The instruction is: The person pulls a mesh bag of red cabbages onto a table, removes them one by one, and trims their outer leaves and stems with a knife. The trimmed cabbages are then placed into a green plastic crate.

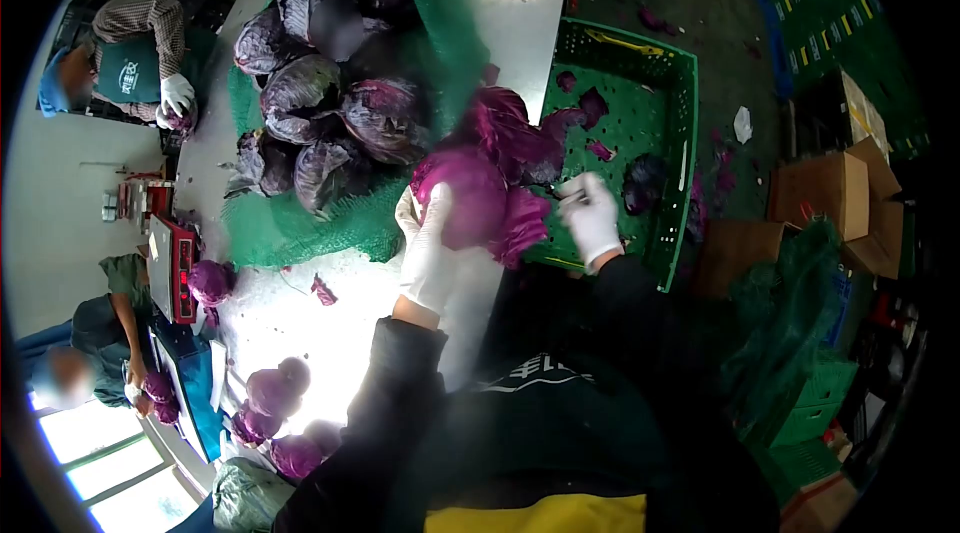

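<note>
My left hand, in a white glove, grips a red cabbage from its near side, thumb across it. Loose purple outer leaves spread from the cabbage's far and right sides, over the edge of the green crate. My right hand, also gloved, is just right of the cabbage, above the crate. Its fingers are curled in; a small dark shape shows at their tips, too blurred to name. Beyond my left hand, several dark, untrimmed red cabbages lie heaped on green netting.
Trimmed cabbages sit on the metal table, with a red scale at its left edge. Two co-workers stand across the table. Cardboard boxes and stacked green crates are on the right. Leaf scraps litter the floor.
</note>
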`<act>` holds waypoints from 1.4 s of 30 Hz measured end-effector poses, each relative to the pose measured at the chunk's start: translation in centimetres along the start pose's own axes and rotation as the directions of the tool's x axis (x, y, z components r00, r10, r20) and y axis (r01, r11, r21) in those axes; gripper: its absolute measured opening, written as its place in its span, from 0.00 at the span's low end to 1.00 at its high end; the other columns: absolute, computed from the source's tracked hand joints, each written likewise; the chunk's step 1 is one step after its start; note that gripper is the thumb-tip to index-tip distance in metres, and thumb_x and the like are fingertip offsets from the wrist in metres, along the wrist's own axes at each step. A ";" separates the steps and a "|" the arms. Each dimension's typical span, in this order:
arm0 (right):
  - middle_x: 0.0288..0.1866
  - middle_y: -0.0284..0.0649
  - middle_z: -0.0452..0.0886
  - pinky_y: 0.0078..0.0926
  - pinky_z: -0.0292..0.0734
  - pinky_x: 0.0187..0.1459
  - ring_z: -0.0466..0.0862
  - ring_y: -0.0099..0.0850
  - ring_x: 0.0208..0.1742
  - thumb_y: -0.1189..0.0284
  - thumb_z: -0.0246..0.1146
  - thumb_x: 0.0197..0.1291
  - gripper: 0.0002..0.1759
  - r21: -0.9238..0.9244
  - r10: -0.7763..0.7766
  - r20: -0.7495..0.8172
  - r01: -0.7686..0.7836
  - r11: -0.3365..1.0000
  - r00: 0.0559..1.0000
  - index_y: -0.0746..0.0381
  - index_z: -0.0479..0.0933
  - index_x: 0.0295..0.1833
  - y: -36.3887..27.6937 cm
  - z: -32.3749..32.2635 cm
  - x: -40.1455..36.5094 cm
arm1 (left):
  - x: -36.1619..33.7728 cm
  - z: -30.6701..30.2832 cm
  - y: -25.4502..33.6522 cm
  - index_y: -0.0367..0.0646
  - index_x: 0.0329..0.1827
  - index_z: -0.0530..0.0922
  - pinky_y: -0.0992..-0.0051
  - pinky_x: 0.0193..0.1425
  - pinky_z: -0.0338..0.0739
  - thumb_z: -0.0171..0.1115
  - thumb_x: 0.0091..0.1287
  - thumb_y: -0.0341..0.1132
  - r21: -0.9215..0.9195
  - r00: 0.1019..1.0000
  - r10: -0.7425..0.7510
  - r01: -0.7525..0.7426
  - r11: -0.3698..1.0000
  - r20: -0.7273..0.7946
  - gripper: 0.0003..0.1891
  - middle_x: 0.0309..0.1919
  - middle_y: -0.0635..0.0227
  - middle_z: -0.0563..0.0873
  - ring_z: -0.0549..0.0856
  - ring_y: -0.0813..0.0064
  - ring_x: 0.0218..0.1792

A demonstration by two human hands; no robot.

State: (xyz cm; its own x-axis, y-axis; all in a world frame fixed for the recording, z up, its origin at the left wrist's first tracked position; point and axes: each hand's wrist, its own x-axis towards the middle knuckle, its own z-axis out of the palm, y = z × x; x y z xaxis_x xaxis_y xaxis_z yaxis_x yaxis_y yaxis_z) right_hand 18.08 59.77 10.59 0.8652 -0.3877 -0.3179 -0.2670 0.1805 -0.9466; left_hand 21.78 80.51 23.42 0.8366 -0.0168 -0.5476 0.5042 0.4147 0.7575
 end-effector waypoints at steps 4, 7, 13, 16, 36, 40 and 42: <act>0.41 0.34 0.80 0.20 0.75 0.42 0.78 0.21 0.38 0.68 0.67 0.68 0.16 0.016 -0.005 -0.041 0.005 1.000 0.999 0.64 0.75 0.56 -7.0 -1.6 0.1 | 1.8 -2.4 -0.4 0.65 0.74 0.55 0.29 0.56 0.78 0.68 0.70 0.49 -0.030 0.998 -0.033 0.034 0.999 0.054 0.36 0.74 0.60 0.63 0.72 0.47 0.70; 0.53 0.40 0.80 0.27 0.77 0.55 0.79 0.27 0.52 0.63 0.75 0.61 0.30 -0.099 -0.028 0.238 0.053 0.994 0.971 0.64 0.72 0.63 -7.2 2.3 -2.4 | 1.4 -1.8 -0.7 0.65 0.74 0.56 0.29 0.56 0.77 0.68 0.71 0.48 0.065 0.999 0.014 -0.017 0.998 0.052 0.35 0.74 0.60 0.64 0.73 0.49 0.69; 0.55 0.43 0.79 0.31 0.78 0.55 0.79 0.33 0.53 0.76 0.72 0.55 0.31 -0.118 -0.063 0.368 0.114 0.986 0.928 0.62 0.69 0.64 -6.5 5.5 -5.3 | 0.2 -1.7 0.0 0.48 0.82 0.48 0.63 0.71 0.72 0.75 0.62 0.29 0.597 0.861 0.406 -0.506 0.623 0.306 0.50 0.70 0.57 0.69 0.74 0.65 0.67; 0.54 0.39 0.82 0.30 0.79 0.52 0.81 0.31 0.48 0.79 0.70 0.54 0.29 -0.124 -0.163 0.382 0.225 0.966 0.910 0.60 0.71 0.62 -6.7 5.2 -4.7 | 1.9 -2.8 1.3 0.47 0.80 0.57 0.67 0.70 0.75 0.74 0.61 0.24 0.414 0.927 0.291 -0.368 0.833 0.237 0.46 0.70 0.59 0.70 0.74 0.66 0.67; 0.39 0.44 0.81 0.34 0.83 0.40 0.85 0.45 0.38 0.78 0.65 0.55 0.12 -0.354 -0.650 0.219 0.680 0.642 0.728 0.60 0.79 0.46 -12.1 3.4 -1.8 | 0.6 -1.0 0.4 0.54 0.80 0.57 0.53 0.77 0.65 0.61 0.72 0.34 -0.123 0.921 0.154 -0.117 0.985 0.358 0.35 0.73 0.60 0.67 0.68 0.60 0.72; 0.43 0.45 0.81 0.39 0.79 0.47 0.82 0.46 0.44 0.74 0.65 0.58 0.11 -0.692 -0.685 0.034 0.512 0.509 0.727 0.58 0.83 0.47 -9.1 -4.2 4.1 | 0.3 -1.1 1.4 0.53 0.82 0.53 0.28 0.71 0.63 0.59 0.73 0.55 -0.545 0.888 -0.116 0.371 0.752 0.444 0.40 0.79 0.52 0.59 0.62 0.43 0.77; 0.46 0.42 0.80 0.38 0.79 0.51 0.81 0.45 0.51 0.69 0.69 0.60 0.13 -0.709 -0.640 0.068 0.488 0.509 0.766 0.57 0.83 0.51 -10.8 -4.3 2.9 | -0.3 0.3 2.8 0.53 0.82 0.53 0.28 0.73 0.59 0.60 0.69 0.63 -0.692 0.813 -0.221 0.576 0.435 0.538 0.45 0.79 0.52 0.59 0.59 0.43 0.78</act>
State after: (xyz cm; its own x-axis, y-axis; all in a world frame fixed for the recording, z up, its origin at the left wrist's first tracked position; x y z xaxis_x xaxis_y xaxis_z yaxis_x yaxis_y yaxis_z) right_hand 21.65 52.85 19.65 0.8620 -0.3510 0.3657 -0.0143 -0.7380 -0.6746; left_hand 22.96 81.41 25.81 0.6843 -0.5952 -0.4213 0.5533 0.8001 -0.2315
